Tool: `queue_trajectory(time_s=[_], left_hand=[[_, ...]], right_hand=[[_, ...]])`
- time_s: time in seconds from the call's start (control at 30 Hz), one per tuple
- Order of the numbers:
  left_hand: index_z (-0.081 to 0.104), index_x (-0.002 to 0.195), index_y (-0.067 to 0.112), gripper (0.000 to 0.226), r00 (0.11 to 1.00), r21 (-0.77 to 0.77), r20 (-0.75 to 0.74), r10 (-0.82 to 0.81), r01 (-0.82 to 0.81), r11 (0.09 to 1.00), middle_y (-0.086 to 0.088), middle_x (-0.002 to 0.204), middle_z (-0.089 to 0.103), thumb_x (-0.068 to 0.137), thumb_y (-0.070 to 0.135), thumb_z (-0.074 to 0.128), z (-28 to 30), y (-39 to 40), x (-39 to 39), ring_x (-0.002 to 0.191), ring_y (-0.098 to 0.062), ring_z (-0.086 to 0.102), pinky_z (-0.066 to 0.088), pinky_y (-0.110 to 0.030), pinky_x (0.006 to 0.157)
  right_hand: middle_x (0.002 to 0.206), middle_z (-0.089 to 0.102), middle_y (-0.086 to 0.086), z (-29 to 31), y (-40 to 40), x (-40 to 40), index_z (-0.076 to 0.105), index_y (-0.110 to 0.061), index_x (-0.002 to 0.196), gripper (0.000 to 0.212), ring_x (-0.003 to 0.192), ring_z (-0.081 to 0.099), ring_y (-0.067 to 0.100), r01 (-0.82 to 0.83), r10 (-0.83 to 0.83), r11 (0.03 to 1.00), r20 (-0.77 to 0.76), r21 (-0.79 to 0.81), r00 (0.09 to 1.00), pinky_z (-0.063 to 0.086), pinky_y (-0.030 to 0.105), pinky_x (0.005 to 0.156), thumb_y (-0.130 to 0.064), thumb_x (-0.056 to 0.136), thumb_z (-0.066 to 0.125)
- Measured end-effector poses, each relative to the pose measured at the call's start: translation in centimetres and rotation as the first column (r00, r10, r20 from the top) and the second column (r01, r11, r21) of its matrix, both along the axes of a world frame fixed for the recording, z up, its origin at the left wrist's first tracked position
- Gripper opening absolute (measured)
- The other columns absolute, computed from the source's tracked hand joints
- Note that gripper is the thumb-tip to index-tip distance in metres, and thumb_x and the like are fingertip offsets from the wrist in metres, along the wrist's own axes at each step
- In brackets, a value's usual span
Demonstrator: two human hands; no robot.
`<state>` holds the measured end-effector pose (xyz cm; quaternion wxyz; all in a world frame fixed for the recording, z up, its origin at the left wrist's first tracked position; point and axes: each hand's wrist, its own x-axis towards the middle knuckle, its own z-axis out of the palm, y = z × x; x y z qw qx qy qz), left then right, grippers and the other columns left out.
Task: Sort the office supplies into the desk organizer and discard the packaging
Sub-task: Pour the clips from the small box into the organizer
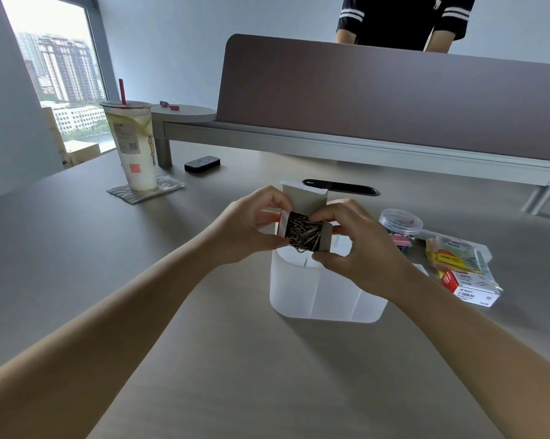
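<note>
Thin grey card is what the open paper clip box (305,231) is made of, and it's gripped at both ends, the left hand (251,223) curled round one side and the right hand (353,245) pinching the other, lid flap stood up on the far side of the fingers (326,213). It's held right above the frosted desk organizer (324,289), which sits on the table (204,359) just below and nearer than the fingertips. To get this step done cleanly, the box should probably be tipped slowly over one compartment with the side flaps kept pinned back, since the paper clips (302,232) are tangled in a clump and could drop all at once or spill over a divider. Hard to tell stuff: the organizer's far compartments are hidden behind the hands, so what's already in there can't be seen. Beyond the right fingers, the clear tub (400,221) and the bagged packets (463,267) are partly blocked, and their labels are too small to read.
</note>
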<state>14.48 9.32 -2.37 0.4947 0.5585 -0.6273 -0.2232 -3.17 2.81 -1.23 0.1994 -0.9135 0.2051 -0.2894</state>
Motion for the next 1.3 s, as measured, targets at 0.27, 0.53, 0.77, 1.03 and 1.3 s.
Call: queue_trajectory(time_s=[0.27, 0.53, 0.77, 1.03, 1.3], left_hand=[[0.051, 0.085, 0.021, 0.040, 1.000, -0.013, 0.000, 0.015, -0.015, 1.000, -0.002, 0.103, 0.058, 0.067, -0.010, 0.068, -0.13, -0.18, -0.15, 0.090, -0.005, 0.065, 0.048, -0.031, 0.093], [0.048, 0.080, 0.020, 0.040, 0.998, 0.032, -0.063, -0.014, 0.016, 0.999, -0.007, 0.107, 0.055, 0.066, -0.011, 0.068, 0.21, -0.10, 0.00, 0.093, -0.021, 0.061, 0.046, -0.040, 0.094], [0.048, 0.078, 0.018, 0.038, 0.997, 0.008, -0.076, -0.009, 0.009, 1.000, -0.008, 0.105, 0.056, 0.066, -0.011, 0.068, -0.23, -0.34, -0.36, 0.089, -0.021, 0.062, 0.048, -0.040, 0.088], [0.051, 0.078, 0.020, 0.038, 0.994, 0.000, -0.108, -0.025, 0.026, 1.000, 0.007, 0.096, 0.057, 0.066, -0.013, 0.067, -0.52, -0.08, -0.10, 0.082, 0.002, 0.064, 0.051, -0.021, 0.082], [0.051, 0.080, 0.017, 0.040, 0.990, -0.033, -0.119, -0.068, 0.065, 0.997, 0.005, 0.090, 0.058, 0.066, -0.018, 0.063, -0.70, 0.30, -0.10, 0.080, 0.007, 0.060, 0.048, -0.009, 0.080]], right_hand=[[0.105, 0.048, -0.010, -0.17, -0.02, -0.06, 0.057, -0.013, 0.111, 0.044, 0.096, 0.048, 0.010, 0.018, -0.018, 1.000, 0.007, -0.025, 1.000, 0.040, 0.018, 0.090, -0.005, 0.071, 0.071], [0.103, 0.048, -0.010, -0.48, -0.27, -0.09, 0.060, -0.010, 0.108, 0.043, 0.099, 0.047, 0.012, 0.012, -0.008, 0.996, 0.051, -0.083, 0.999, 0.038, 0.024, 0.090, 0.001, 0.068, 0.071], [0.104, 0.048, -0.009, -0.46, -0.38, -0.24, 0.060, -0.011, 0.107, 0.042, 0.100, 0.046, 0.011, 0.015, -0.011, 0.996, 0.040, -0.085, 0.999, 0.038, 0.025, 0.091, 0.001, 0.068, 0.071], [0.106, 0.048, -0.012, -0.20, -0.04, -0.59, 0.059, -0.014, 0.110, 0.044, 0.103, 0.050, 0.012, -0.030, 0.031, 0.999, 0.026, -0.018, 0.999, 0.043, 0.028, 0.097, -0.002, 0.070, 0.071], [0.105, 0.046, -0.023, -0.30, -0.06, -0.90, 0.057, -0.015, 0.113, 0.046, 0.103, 0.044, -0.005, -0.054, 0.054, 0.999, 0.023, 0.001, 0.998, 0.037, 0.013, 0.095, 0.001, 0.071, 0.068]])
